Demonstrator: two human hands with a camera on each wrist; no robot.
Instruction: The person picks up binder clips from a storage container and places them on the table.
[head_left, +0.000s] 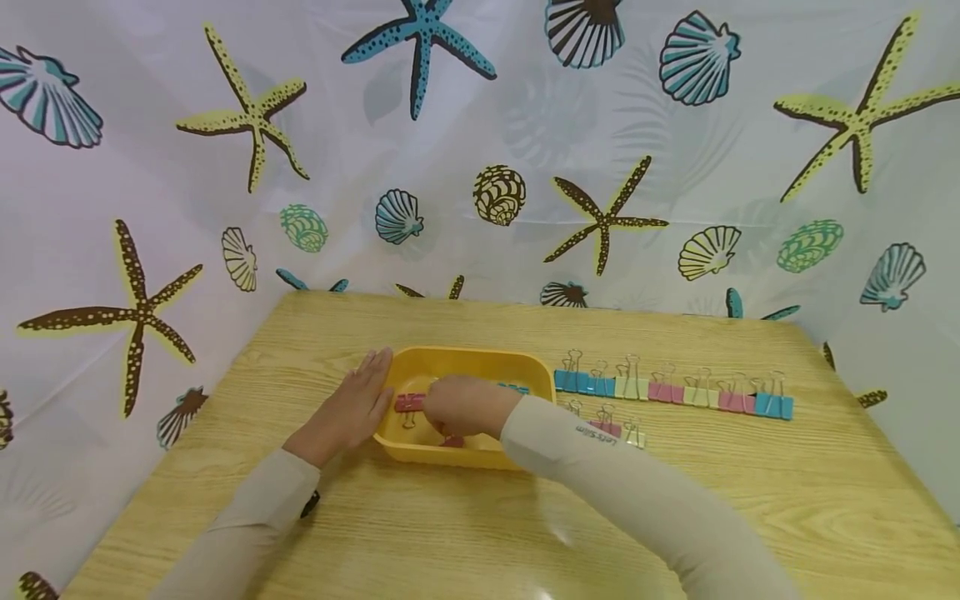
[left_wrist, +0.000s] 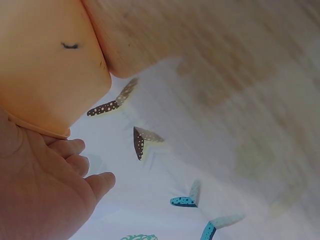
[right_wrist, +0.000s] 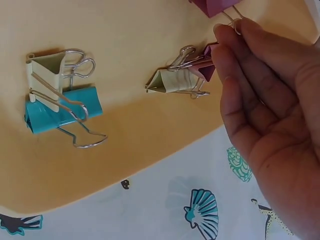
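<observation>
A yellow plastic tray (head_left: pixel 472 457) stands on the table with several binder clips in it. My right hand (head_left: pixel 468 406) reaches inside; in the right wrist view its thumb and forefinger pinch the wire handle of a pink binder clip (right_wrist: pixel 212 6). Beside those fingers lie another pink clip (right_wrist: pixel 207 62) and a pale yellow clip (right_wrist: pixel 172 81). Farther off, a second pale yellow clip (right_wrist: pixel 47 80) overlaps a blue clip (right_wrist: pixel 65 110). Against the tray's left end rests my left hand (head_left: pixel 352 408), fingers extended; the left wrist view has its fingers at the rim (left_wrist: pixel 42 129).
Right of the tray, a row of blue, yellow and pink binder clips (head_left: pixel 666 392) stands with handles up. A shorter row of clips (head_left: pixel 606 428) sits in front of it, partly behind my right sleeve. A patterned curtain (head_left: pixel 465 167) hangs behind the wooden table (head_left: pixel 420 533).
</observation>
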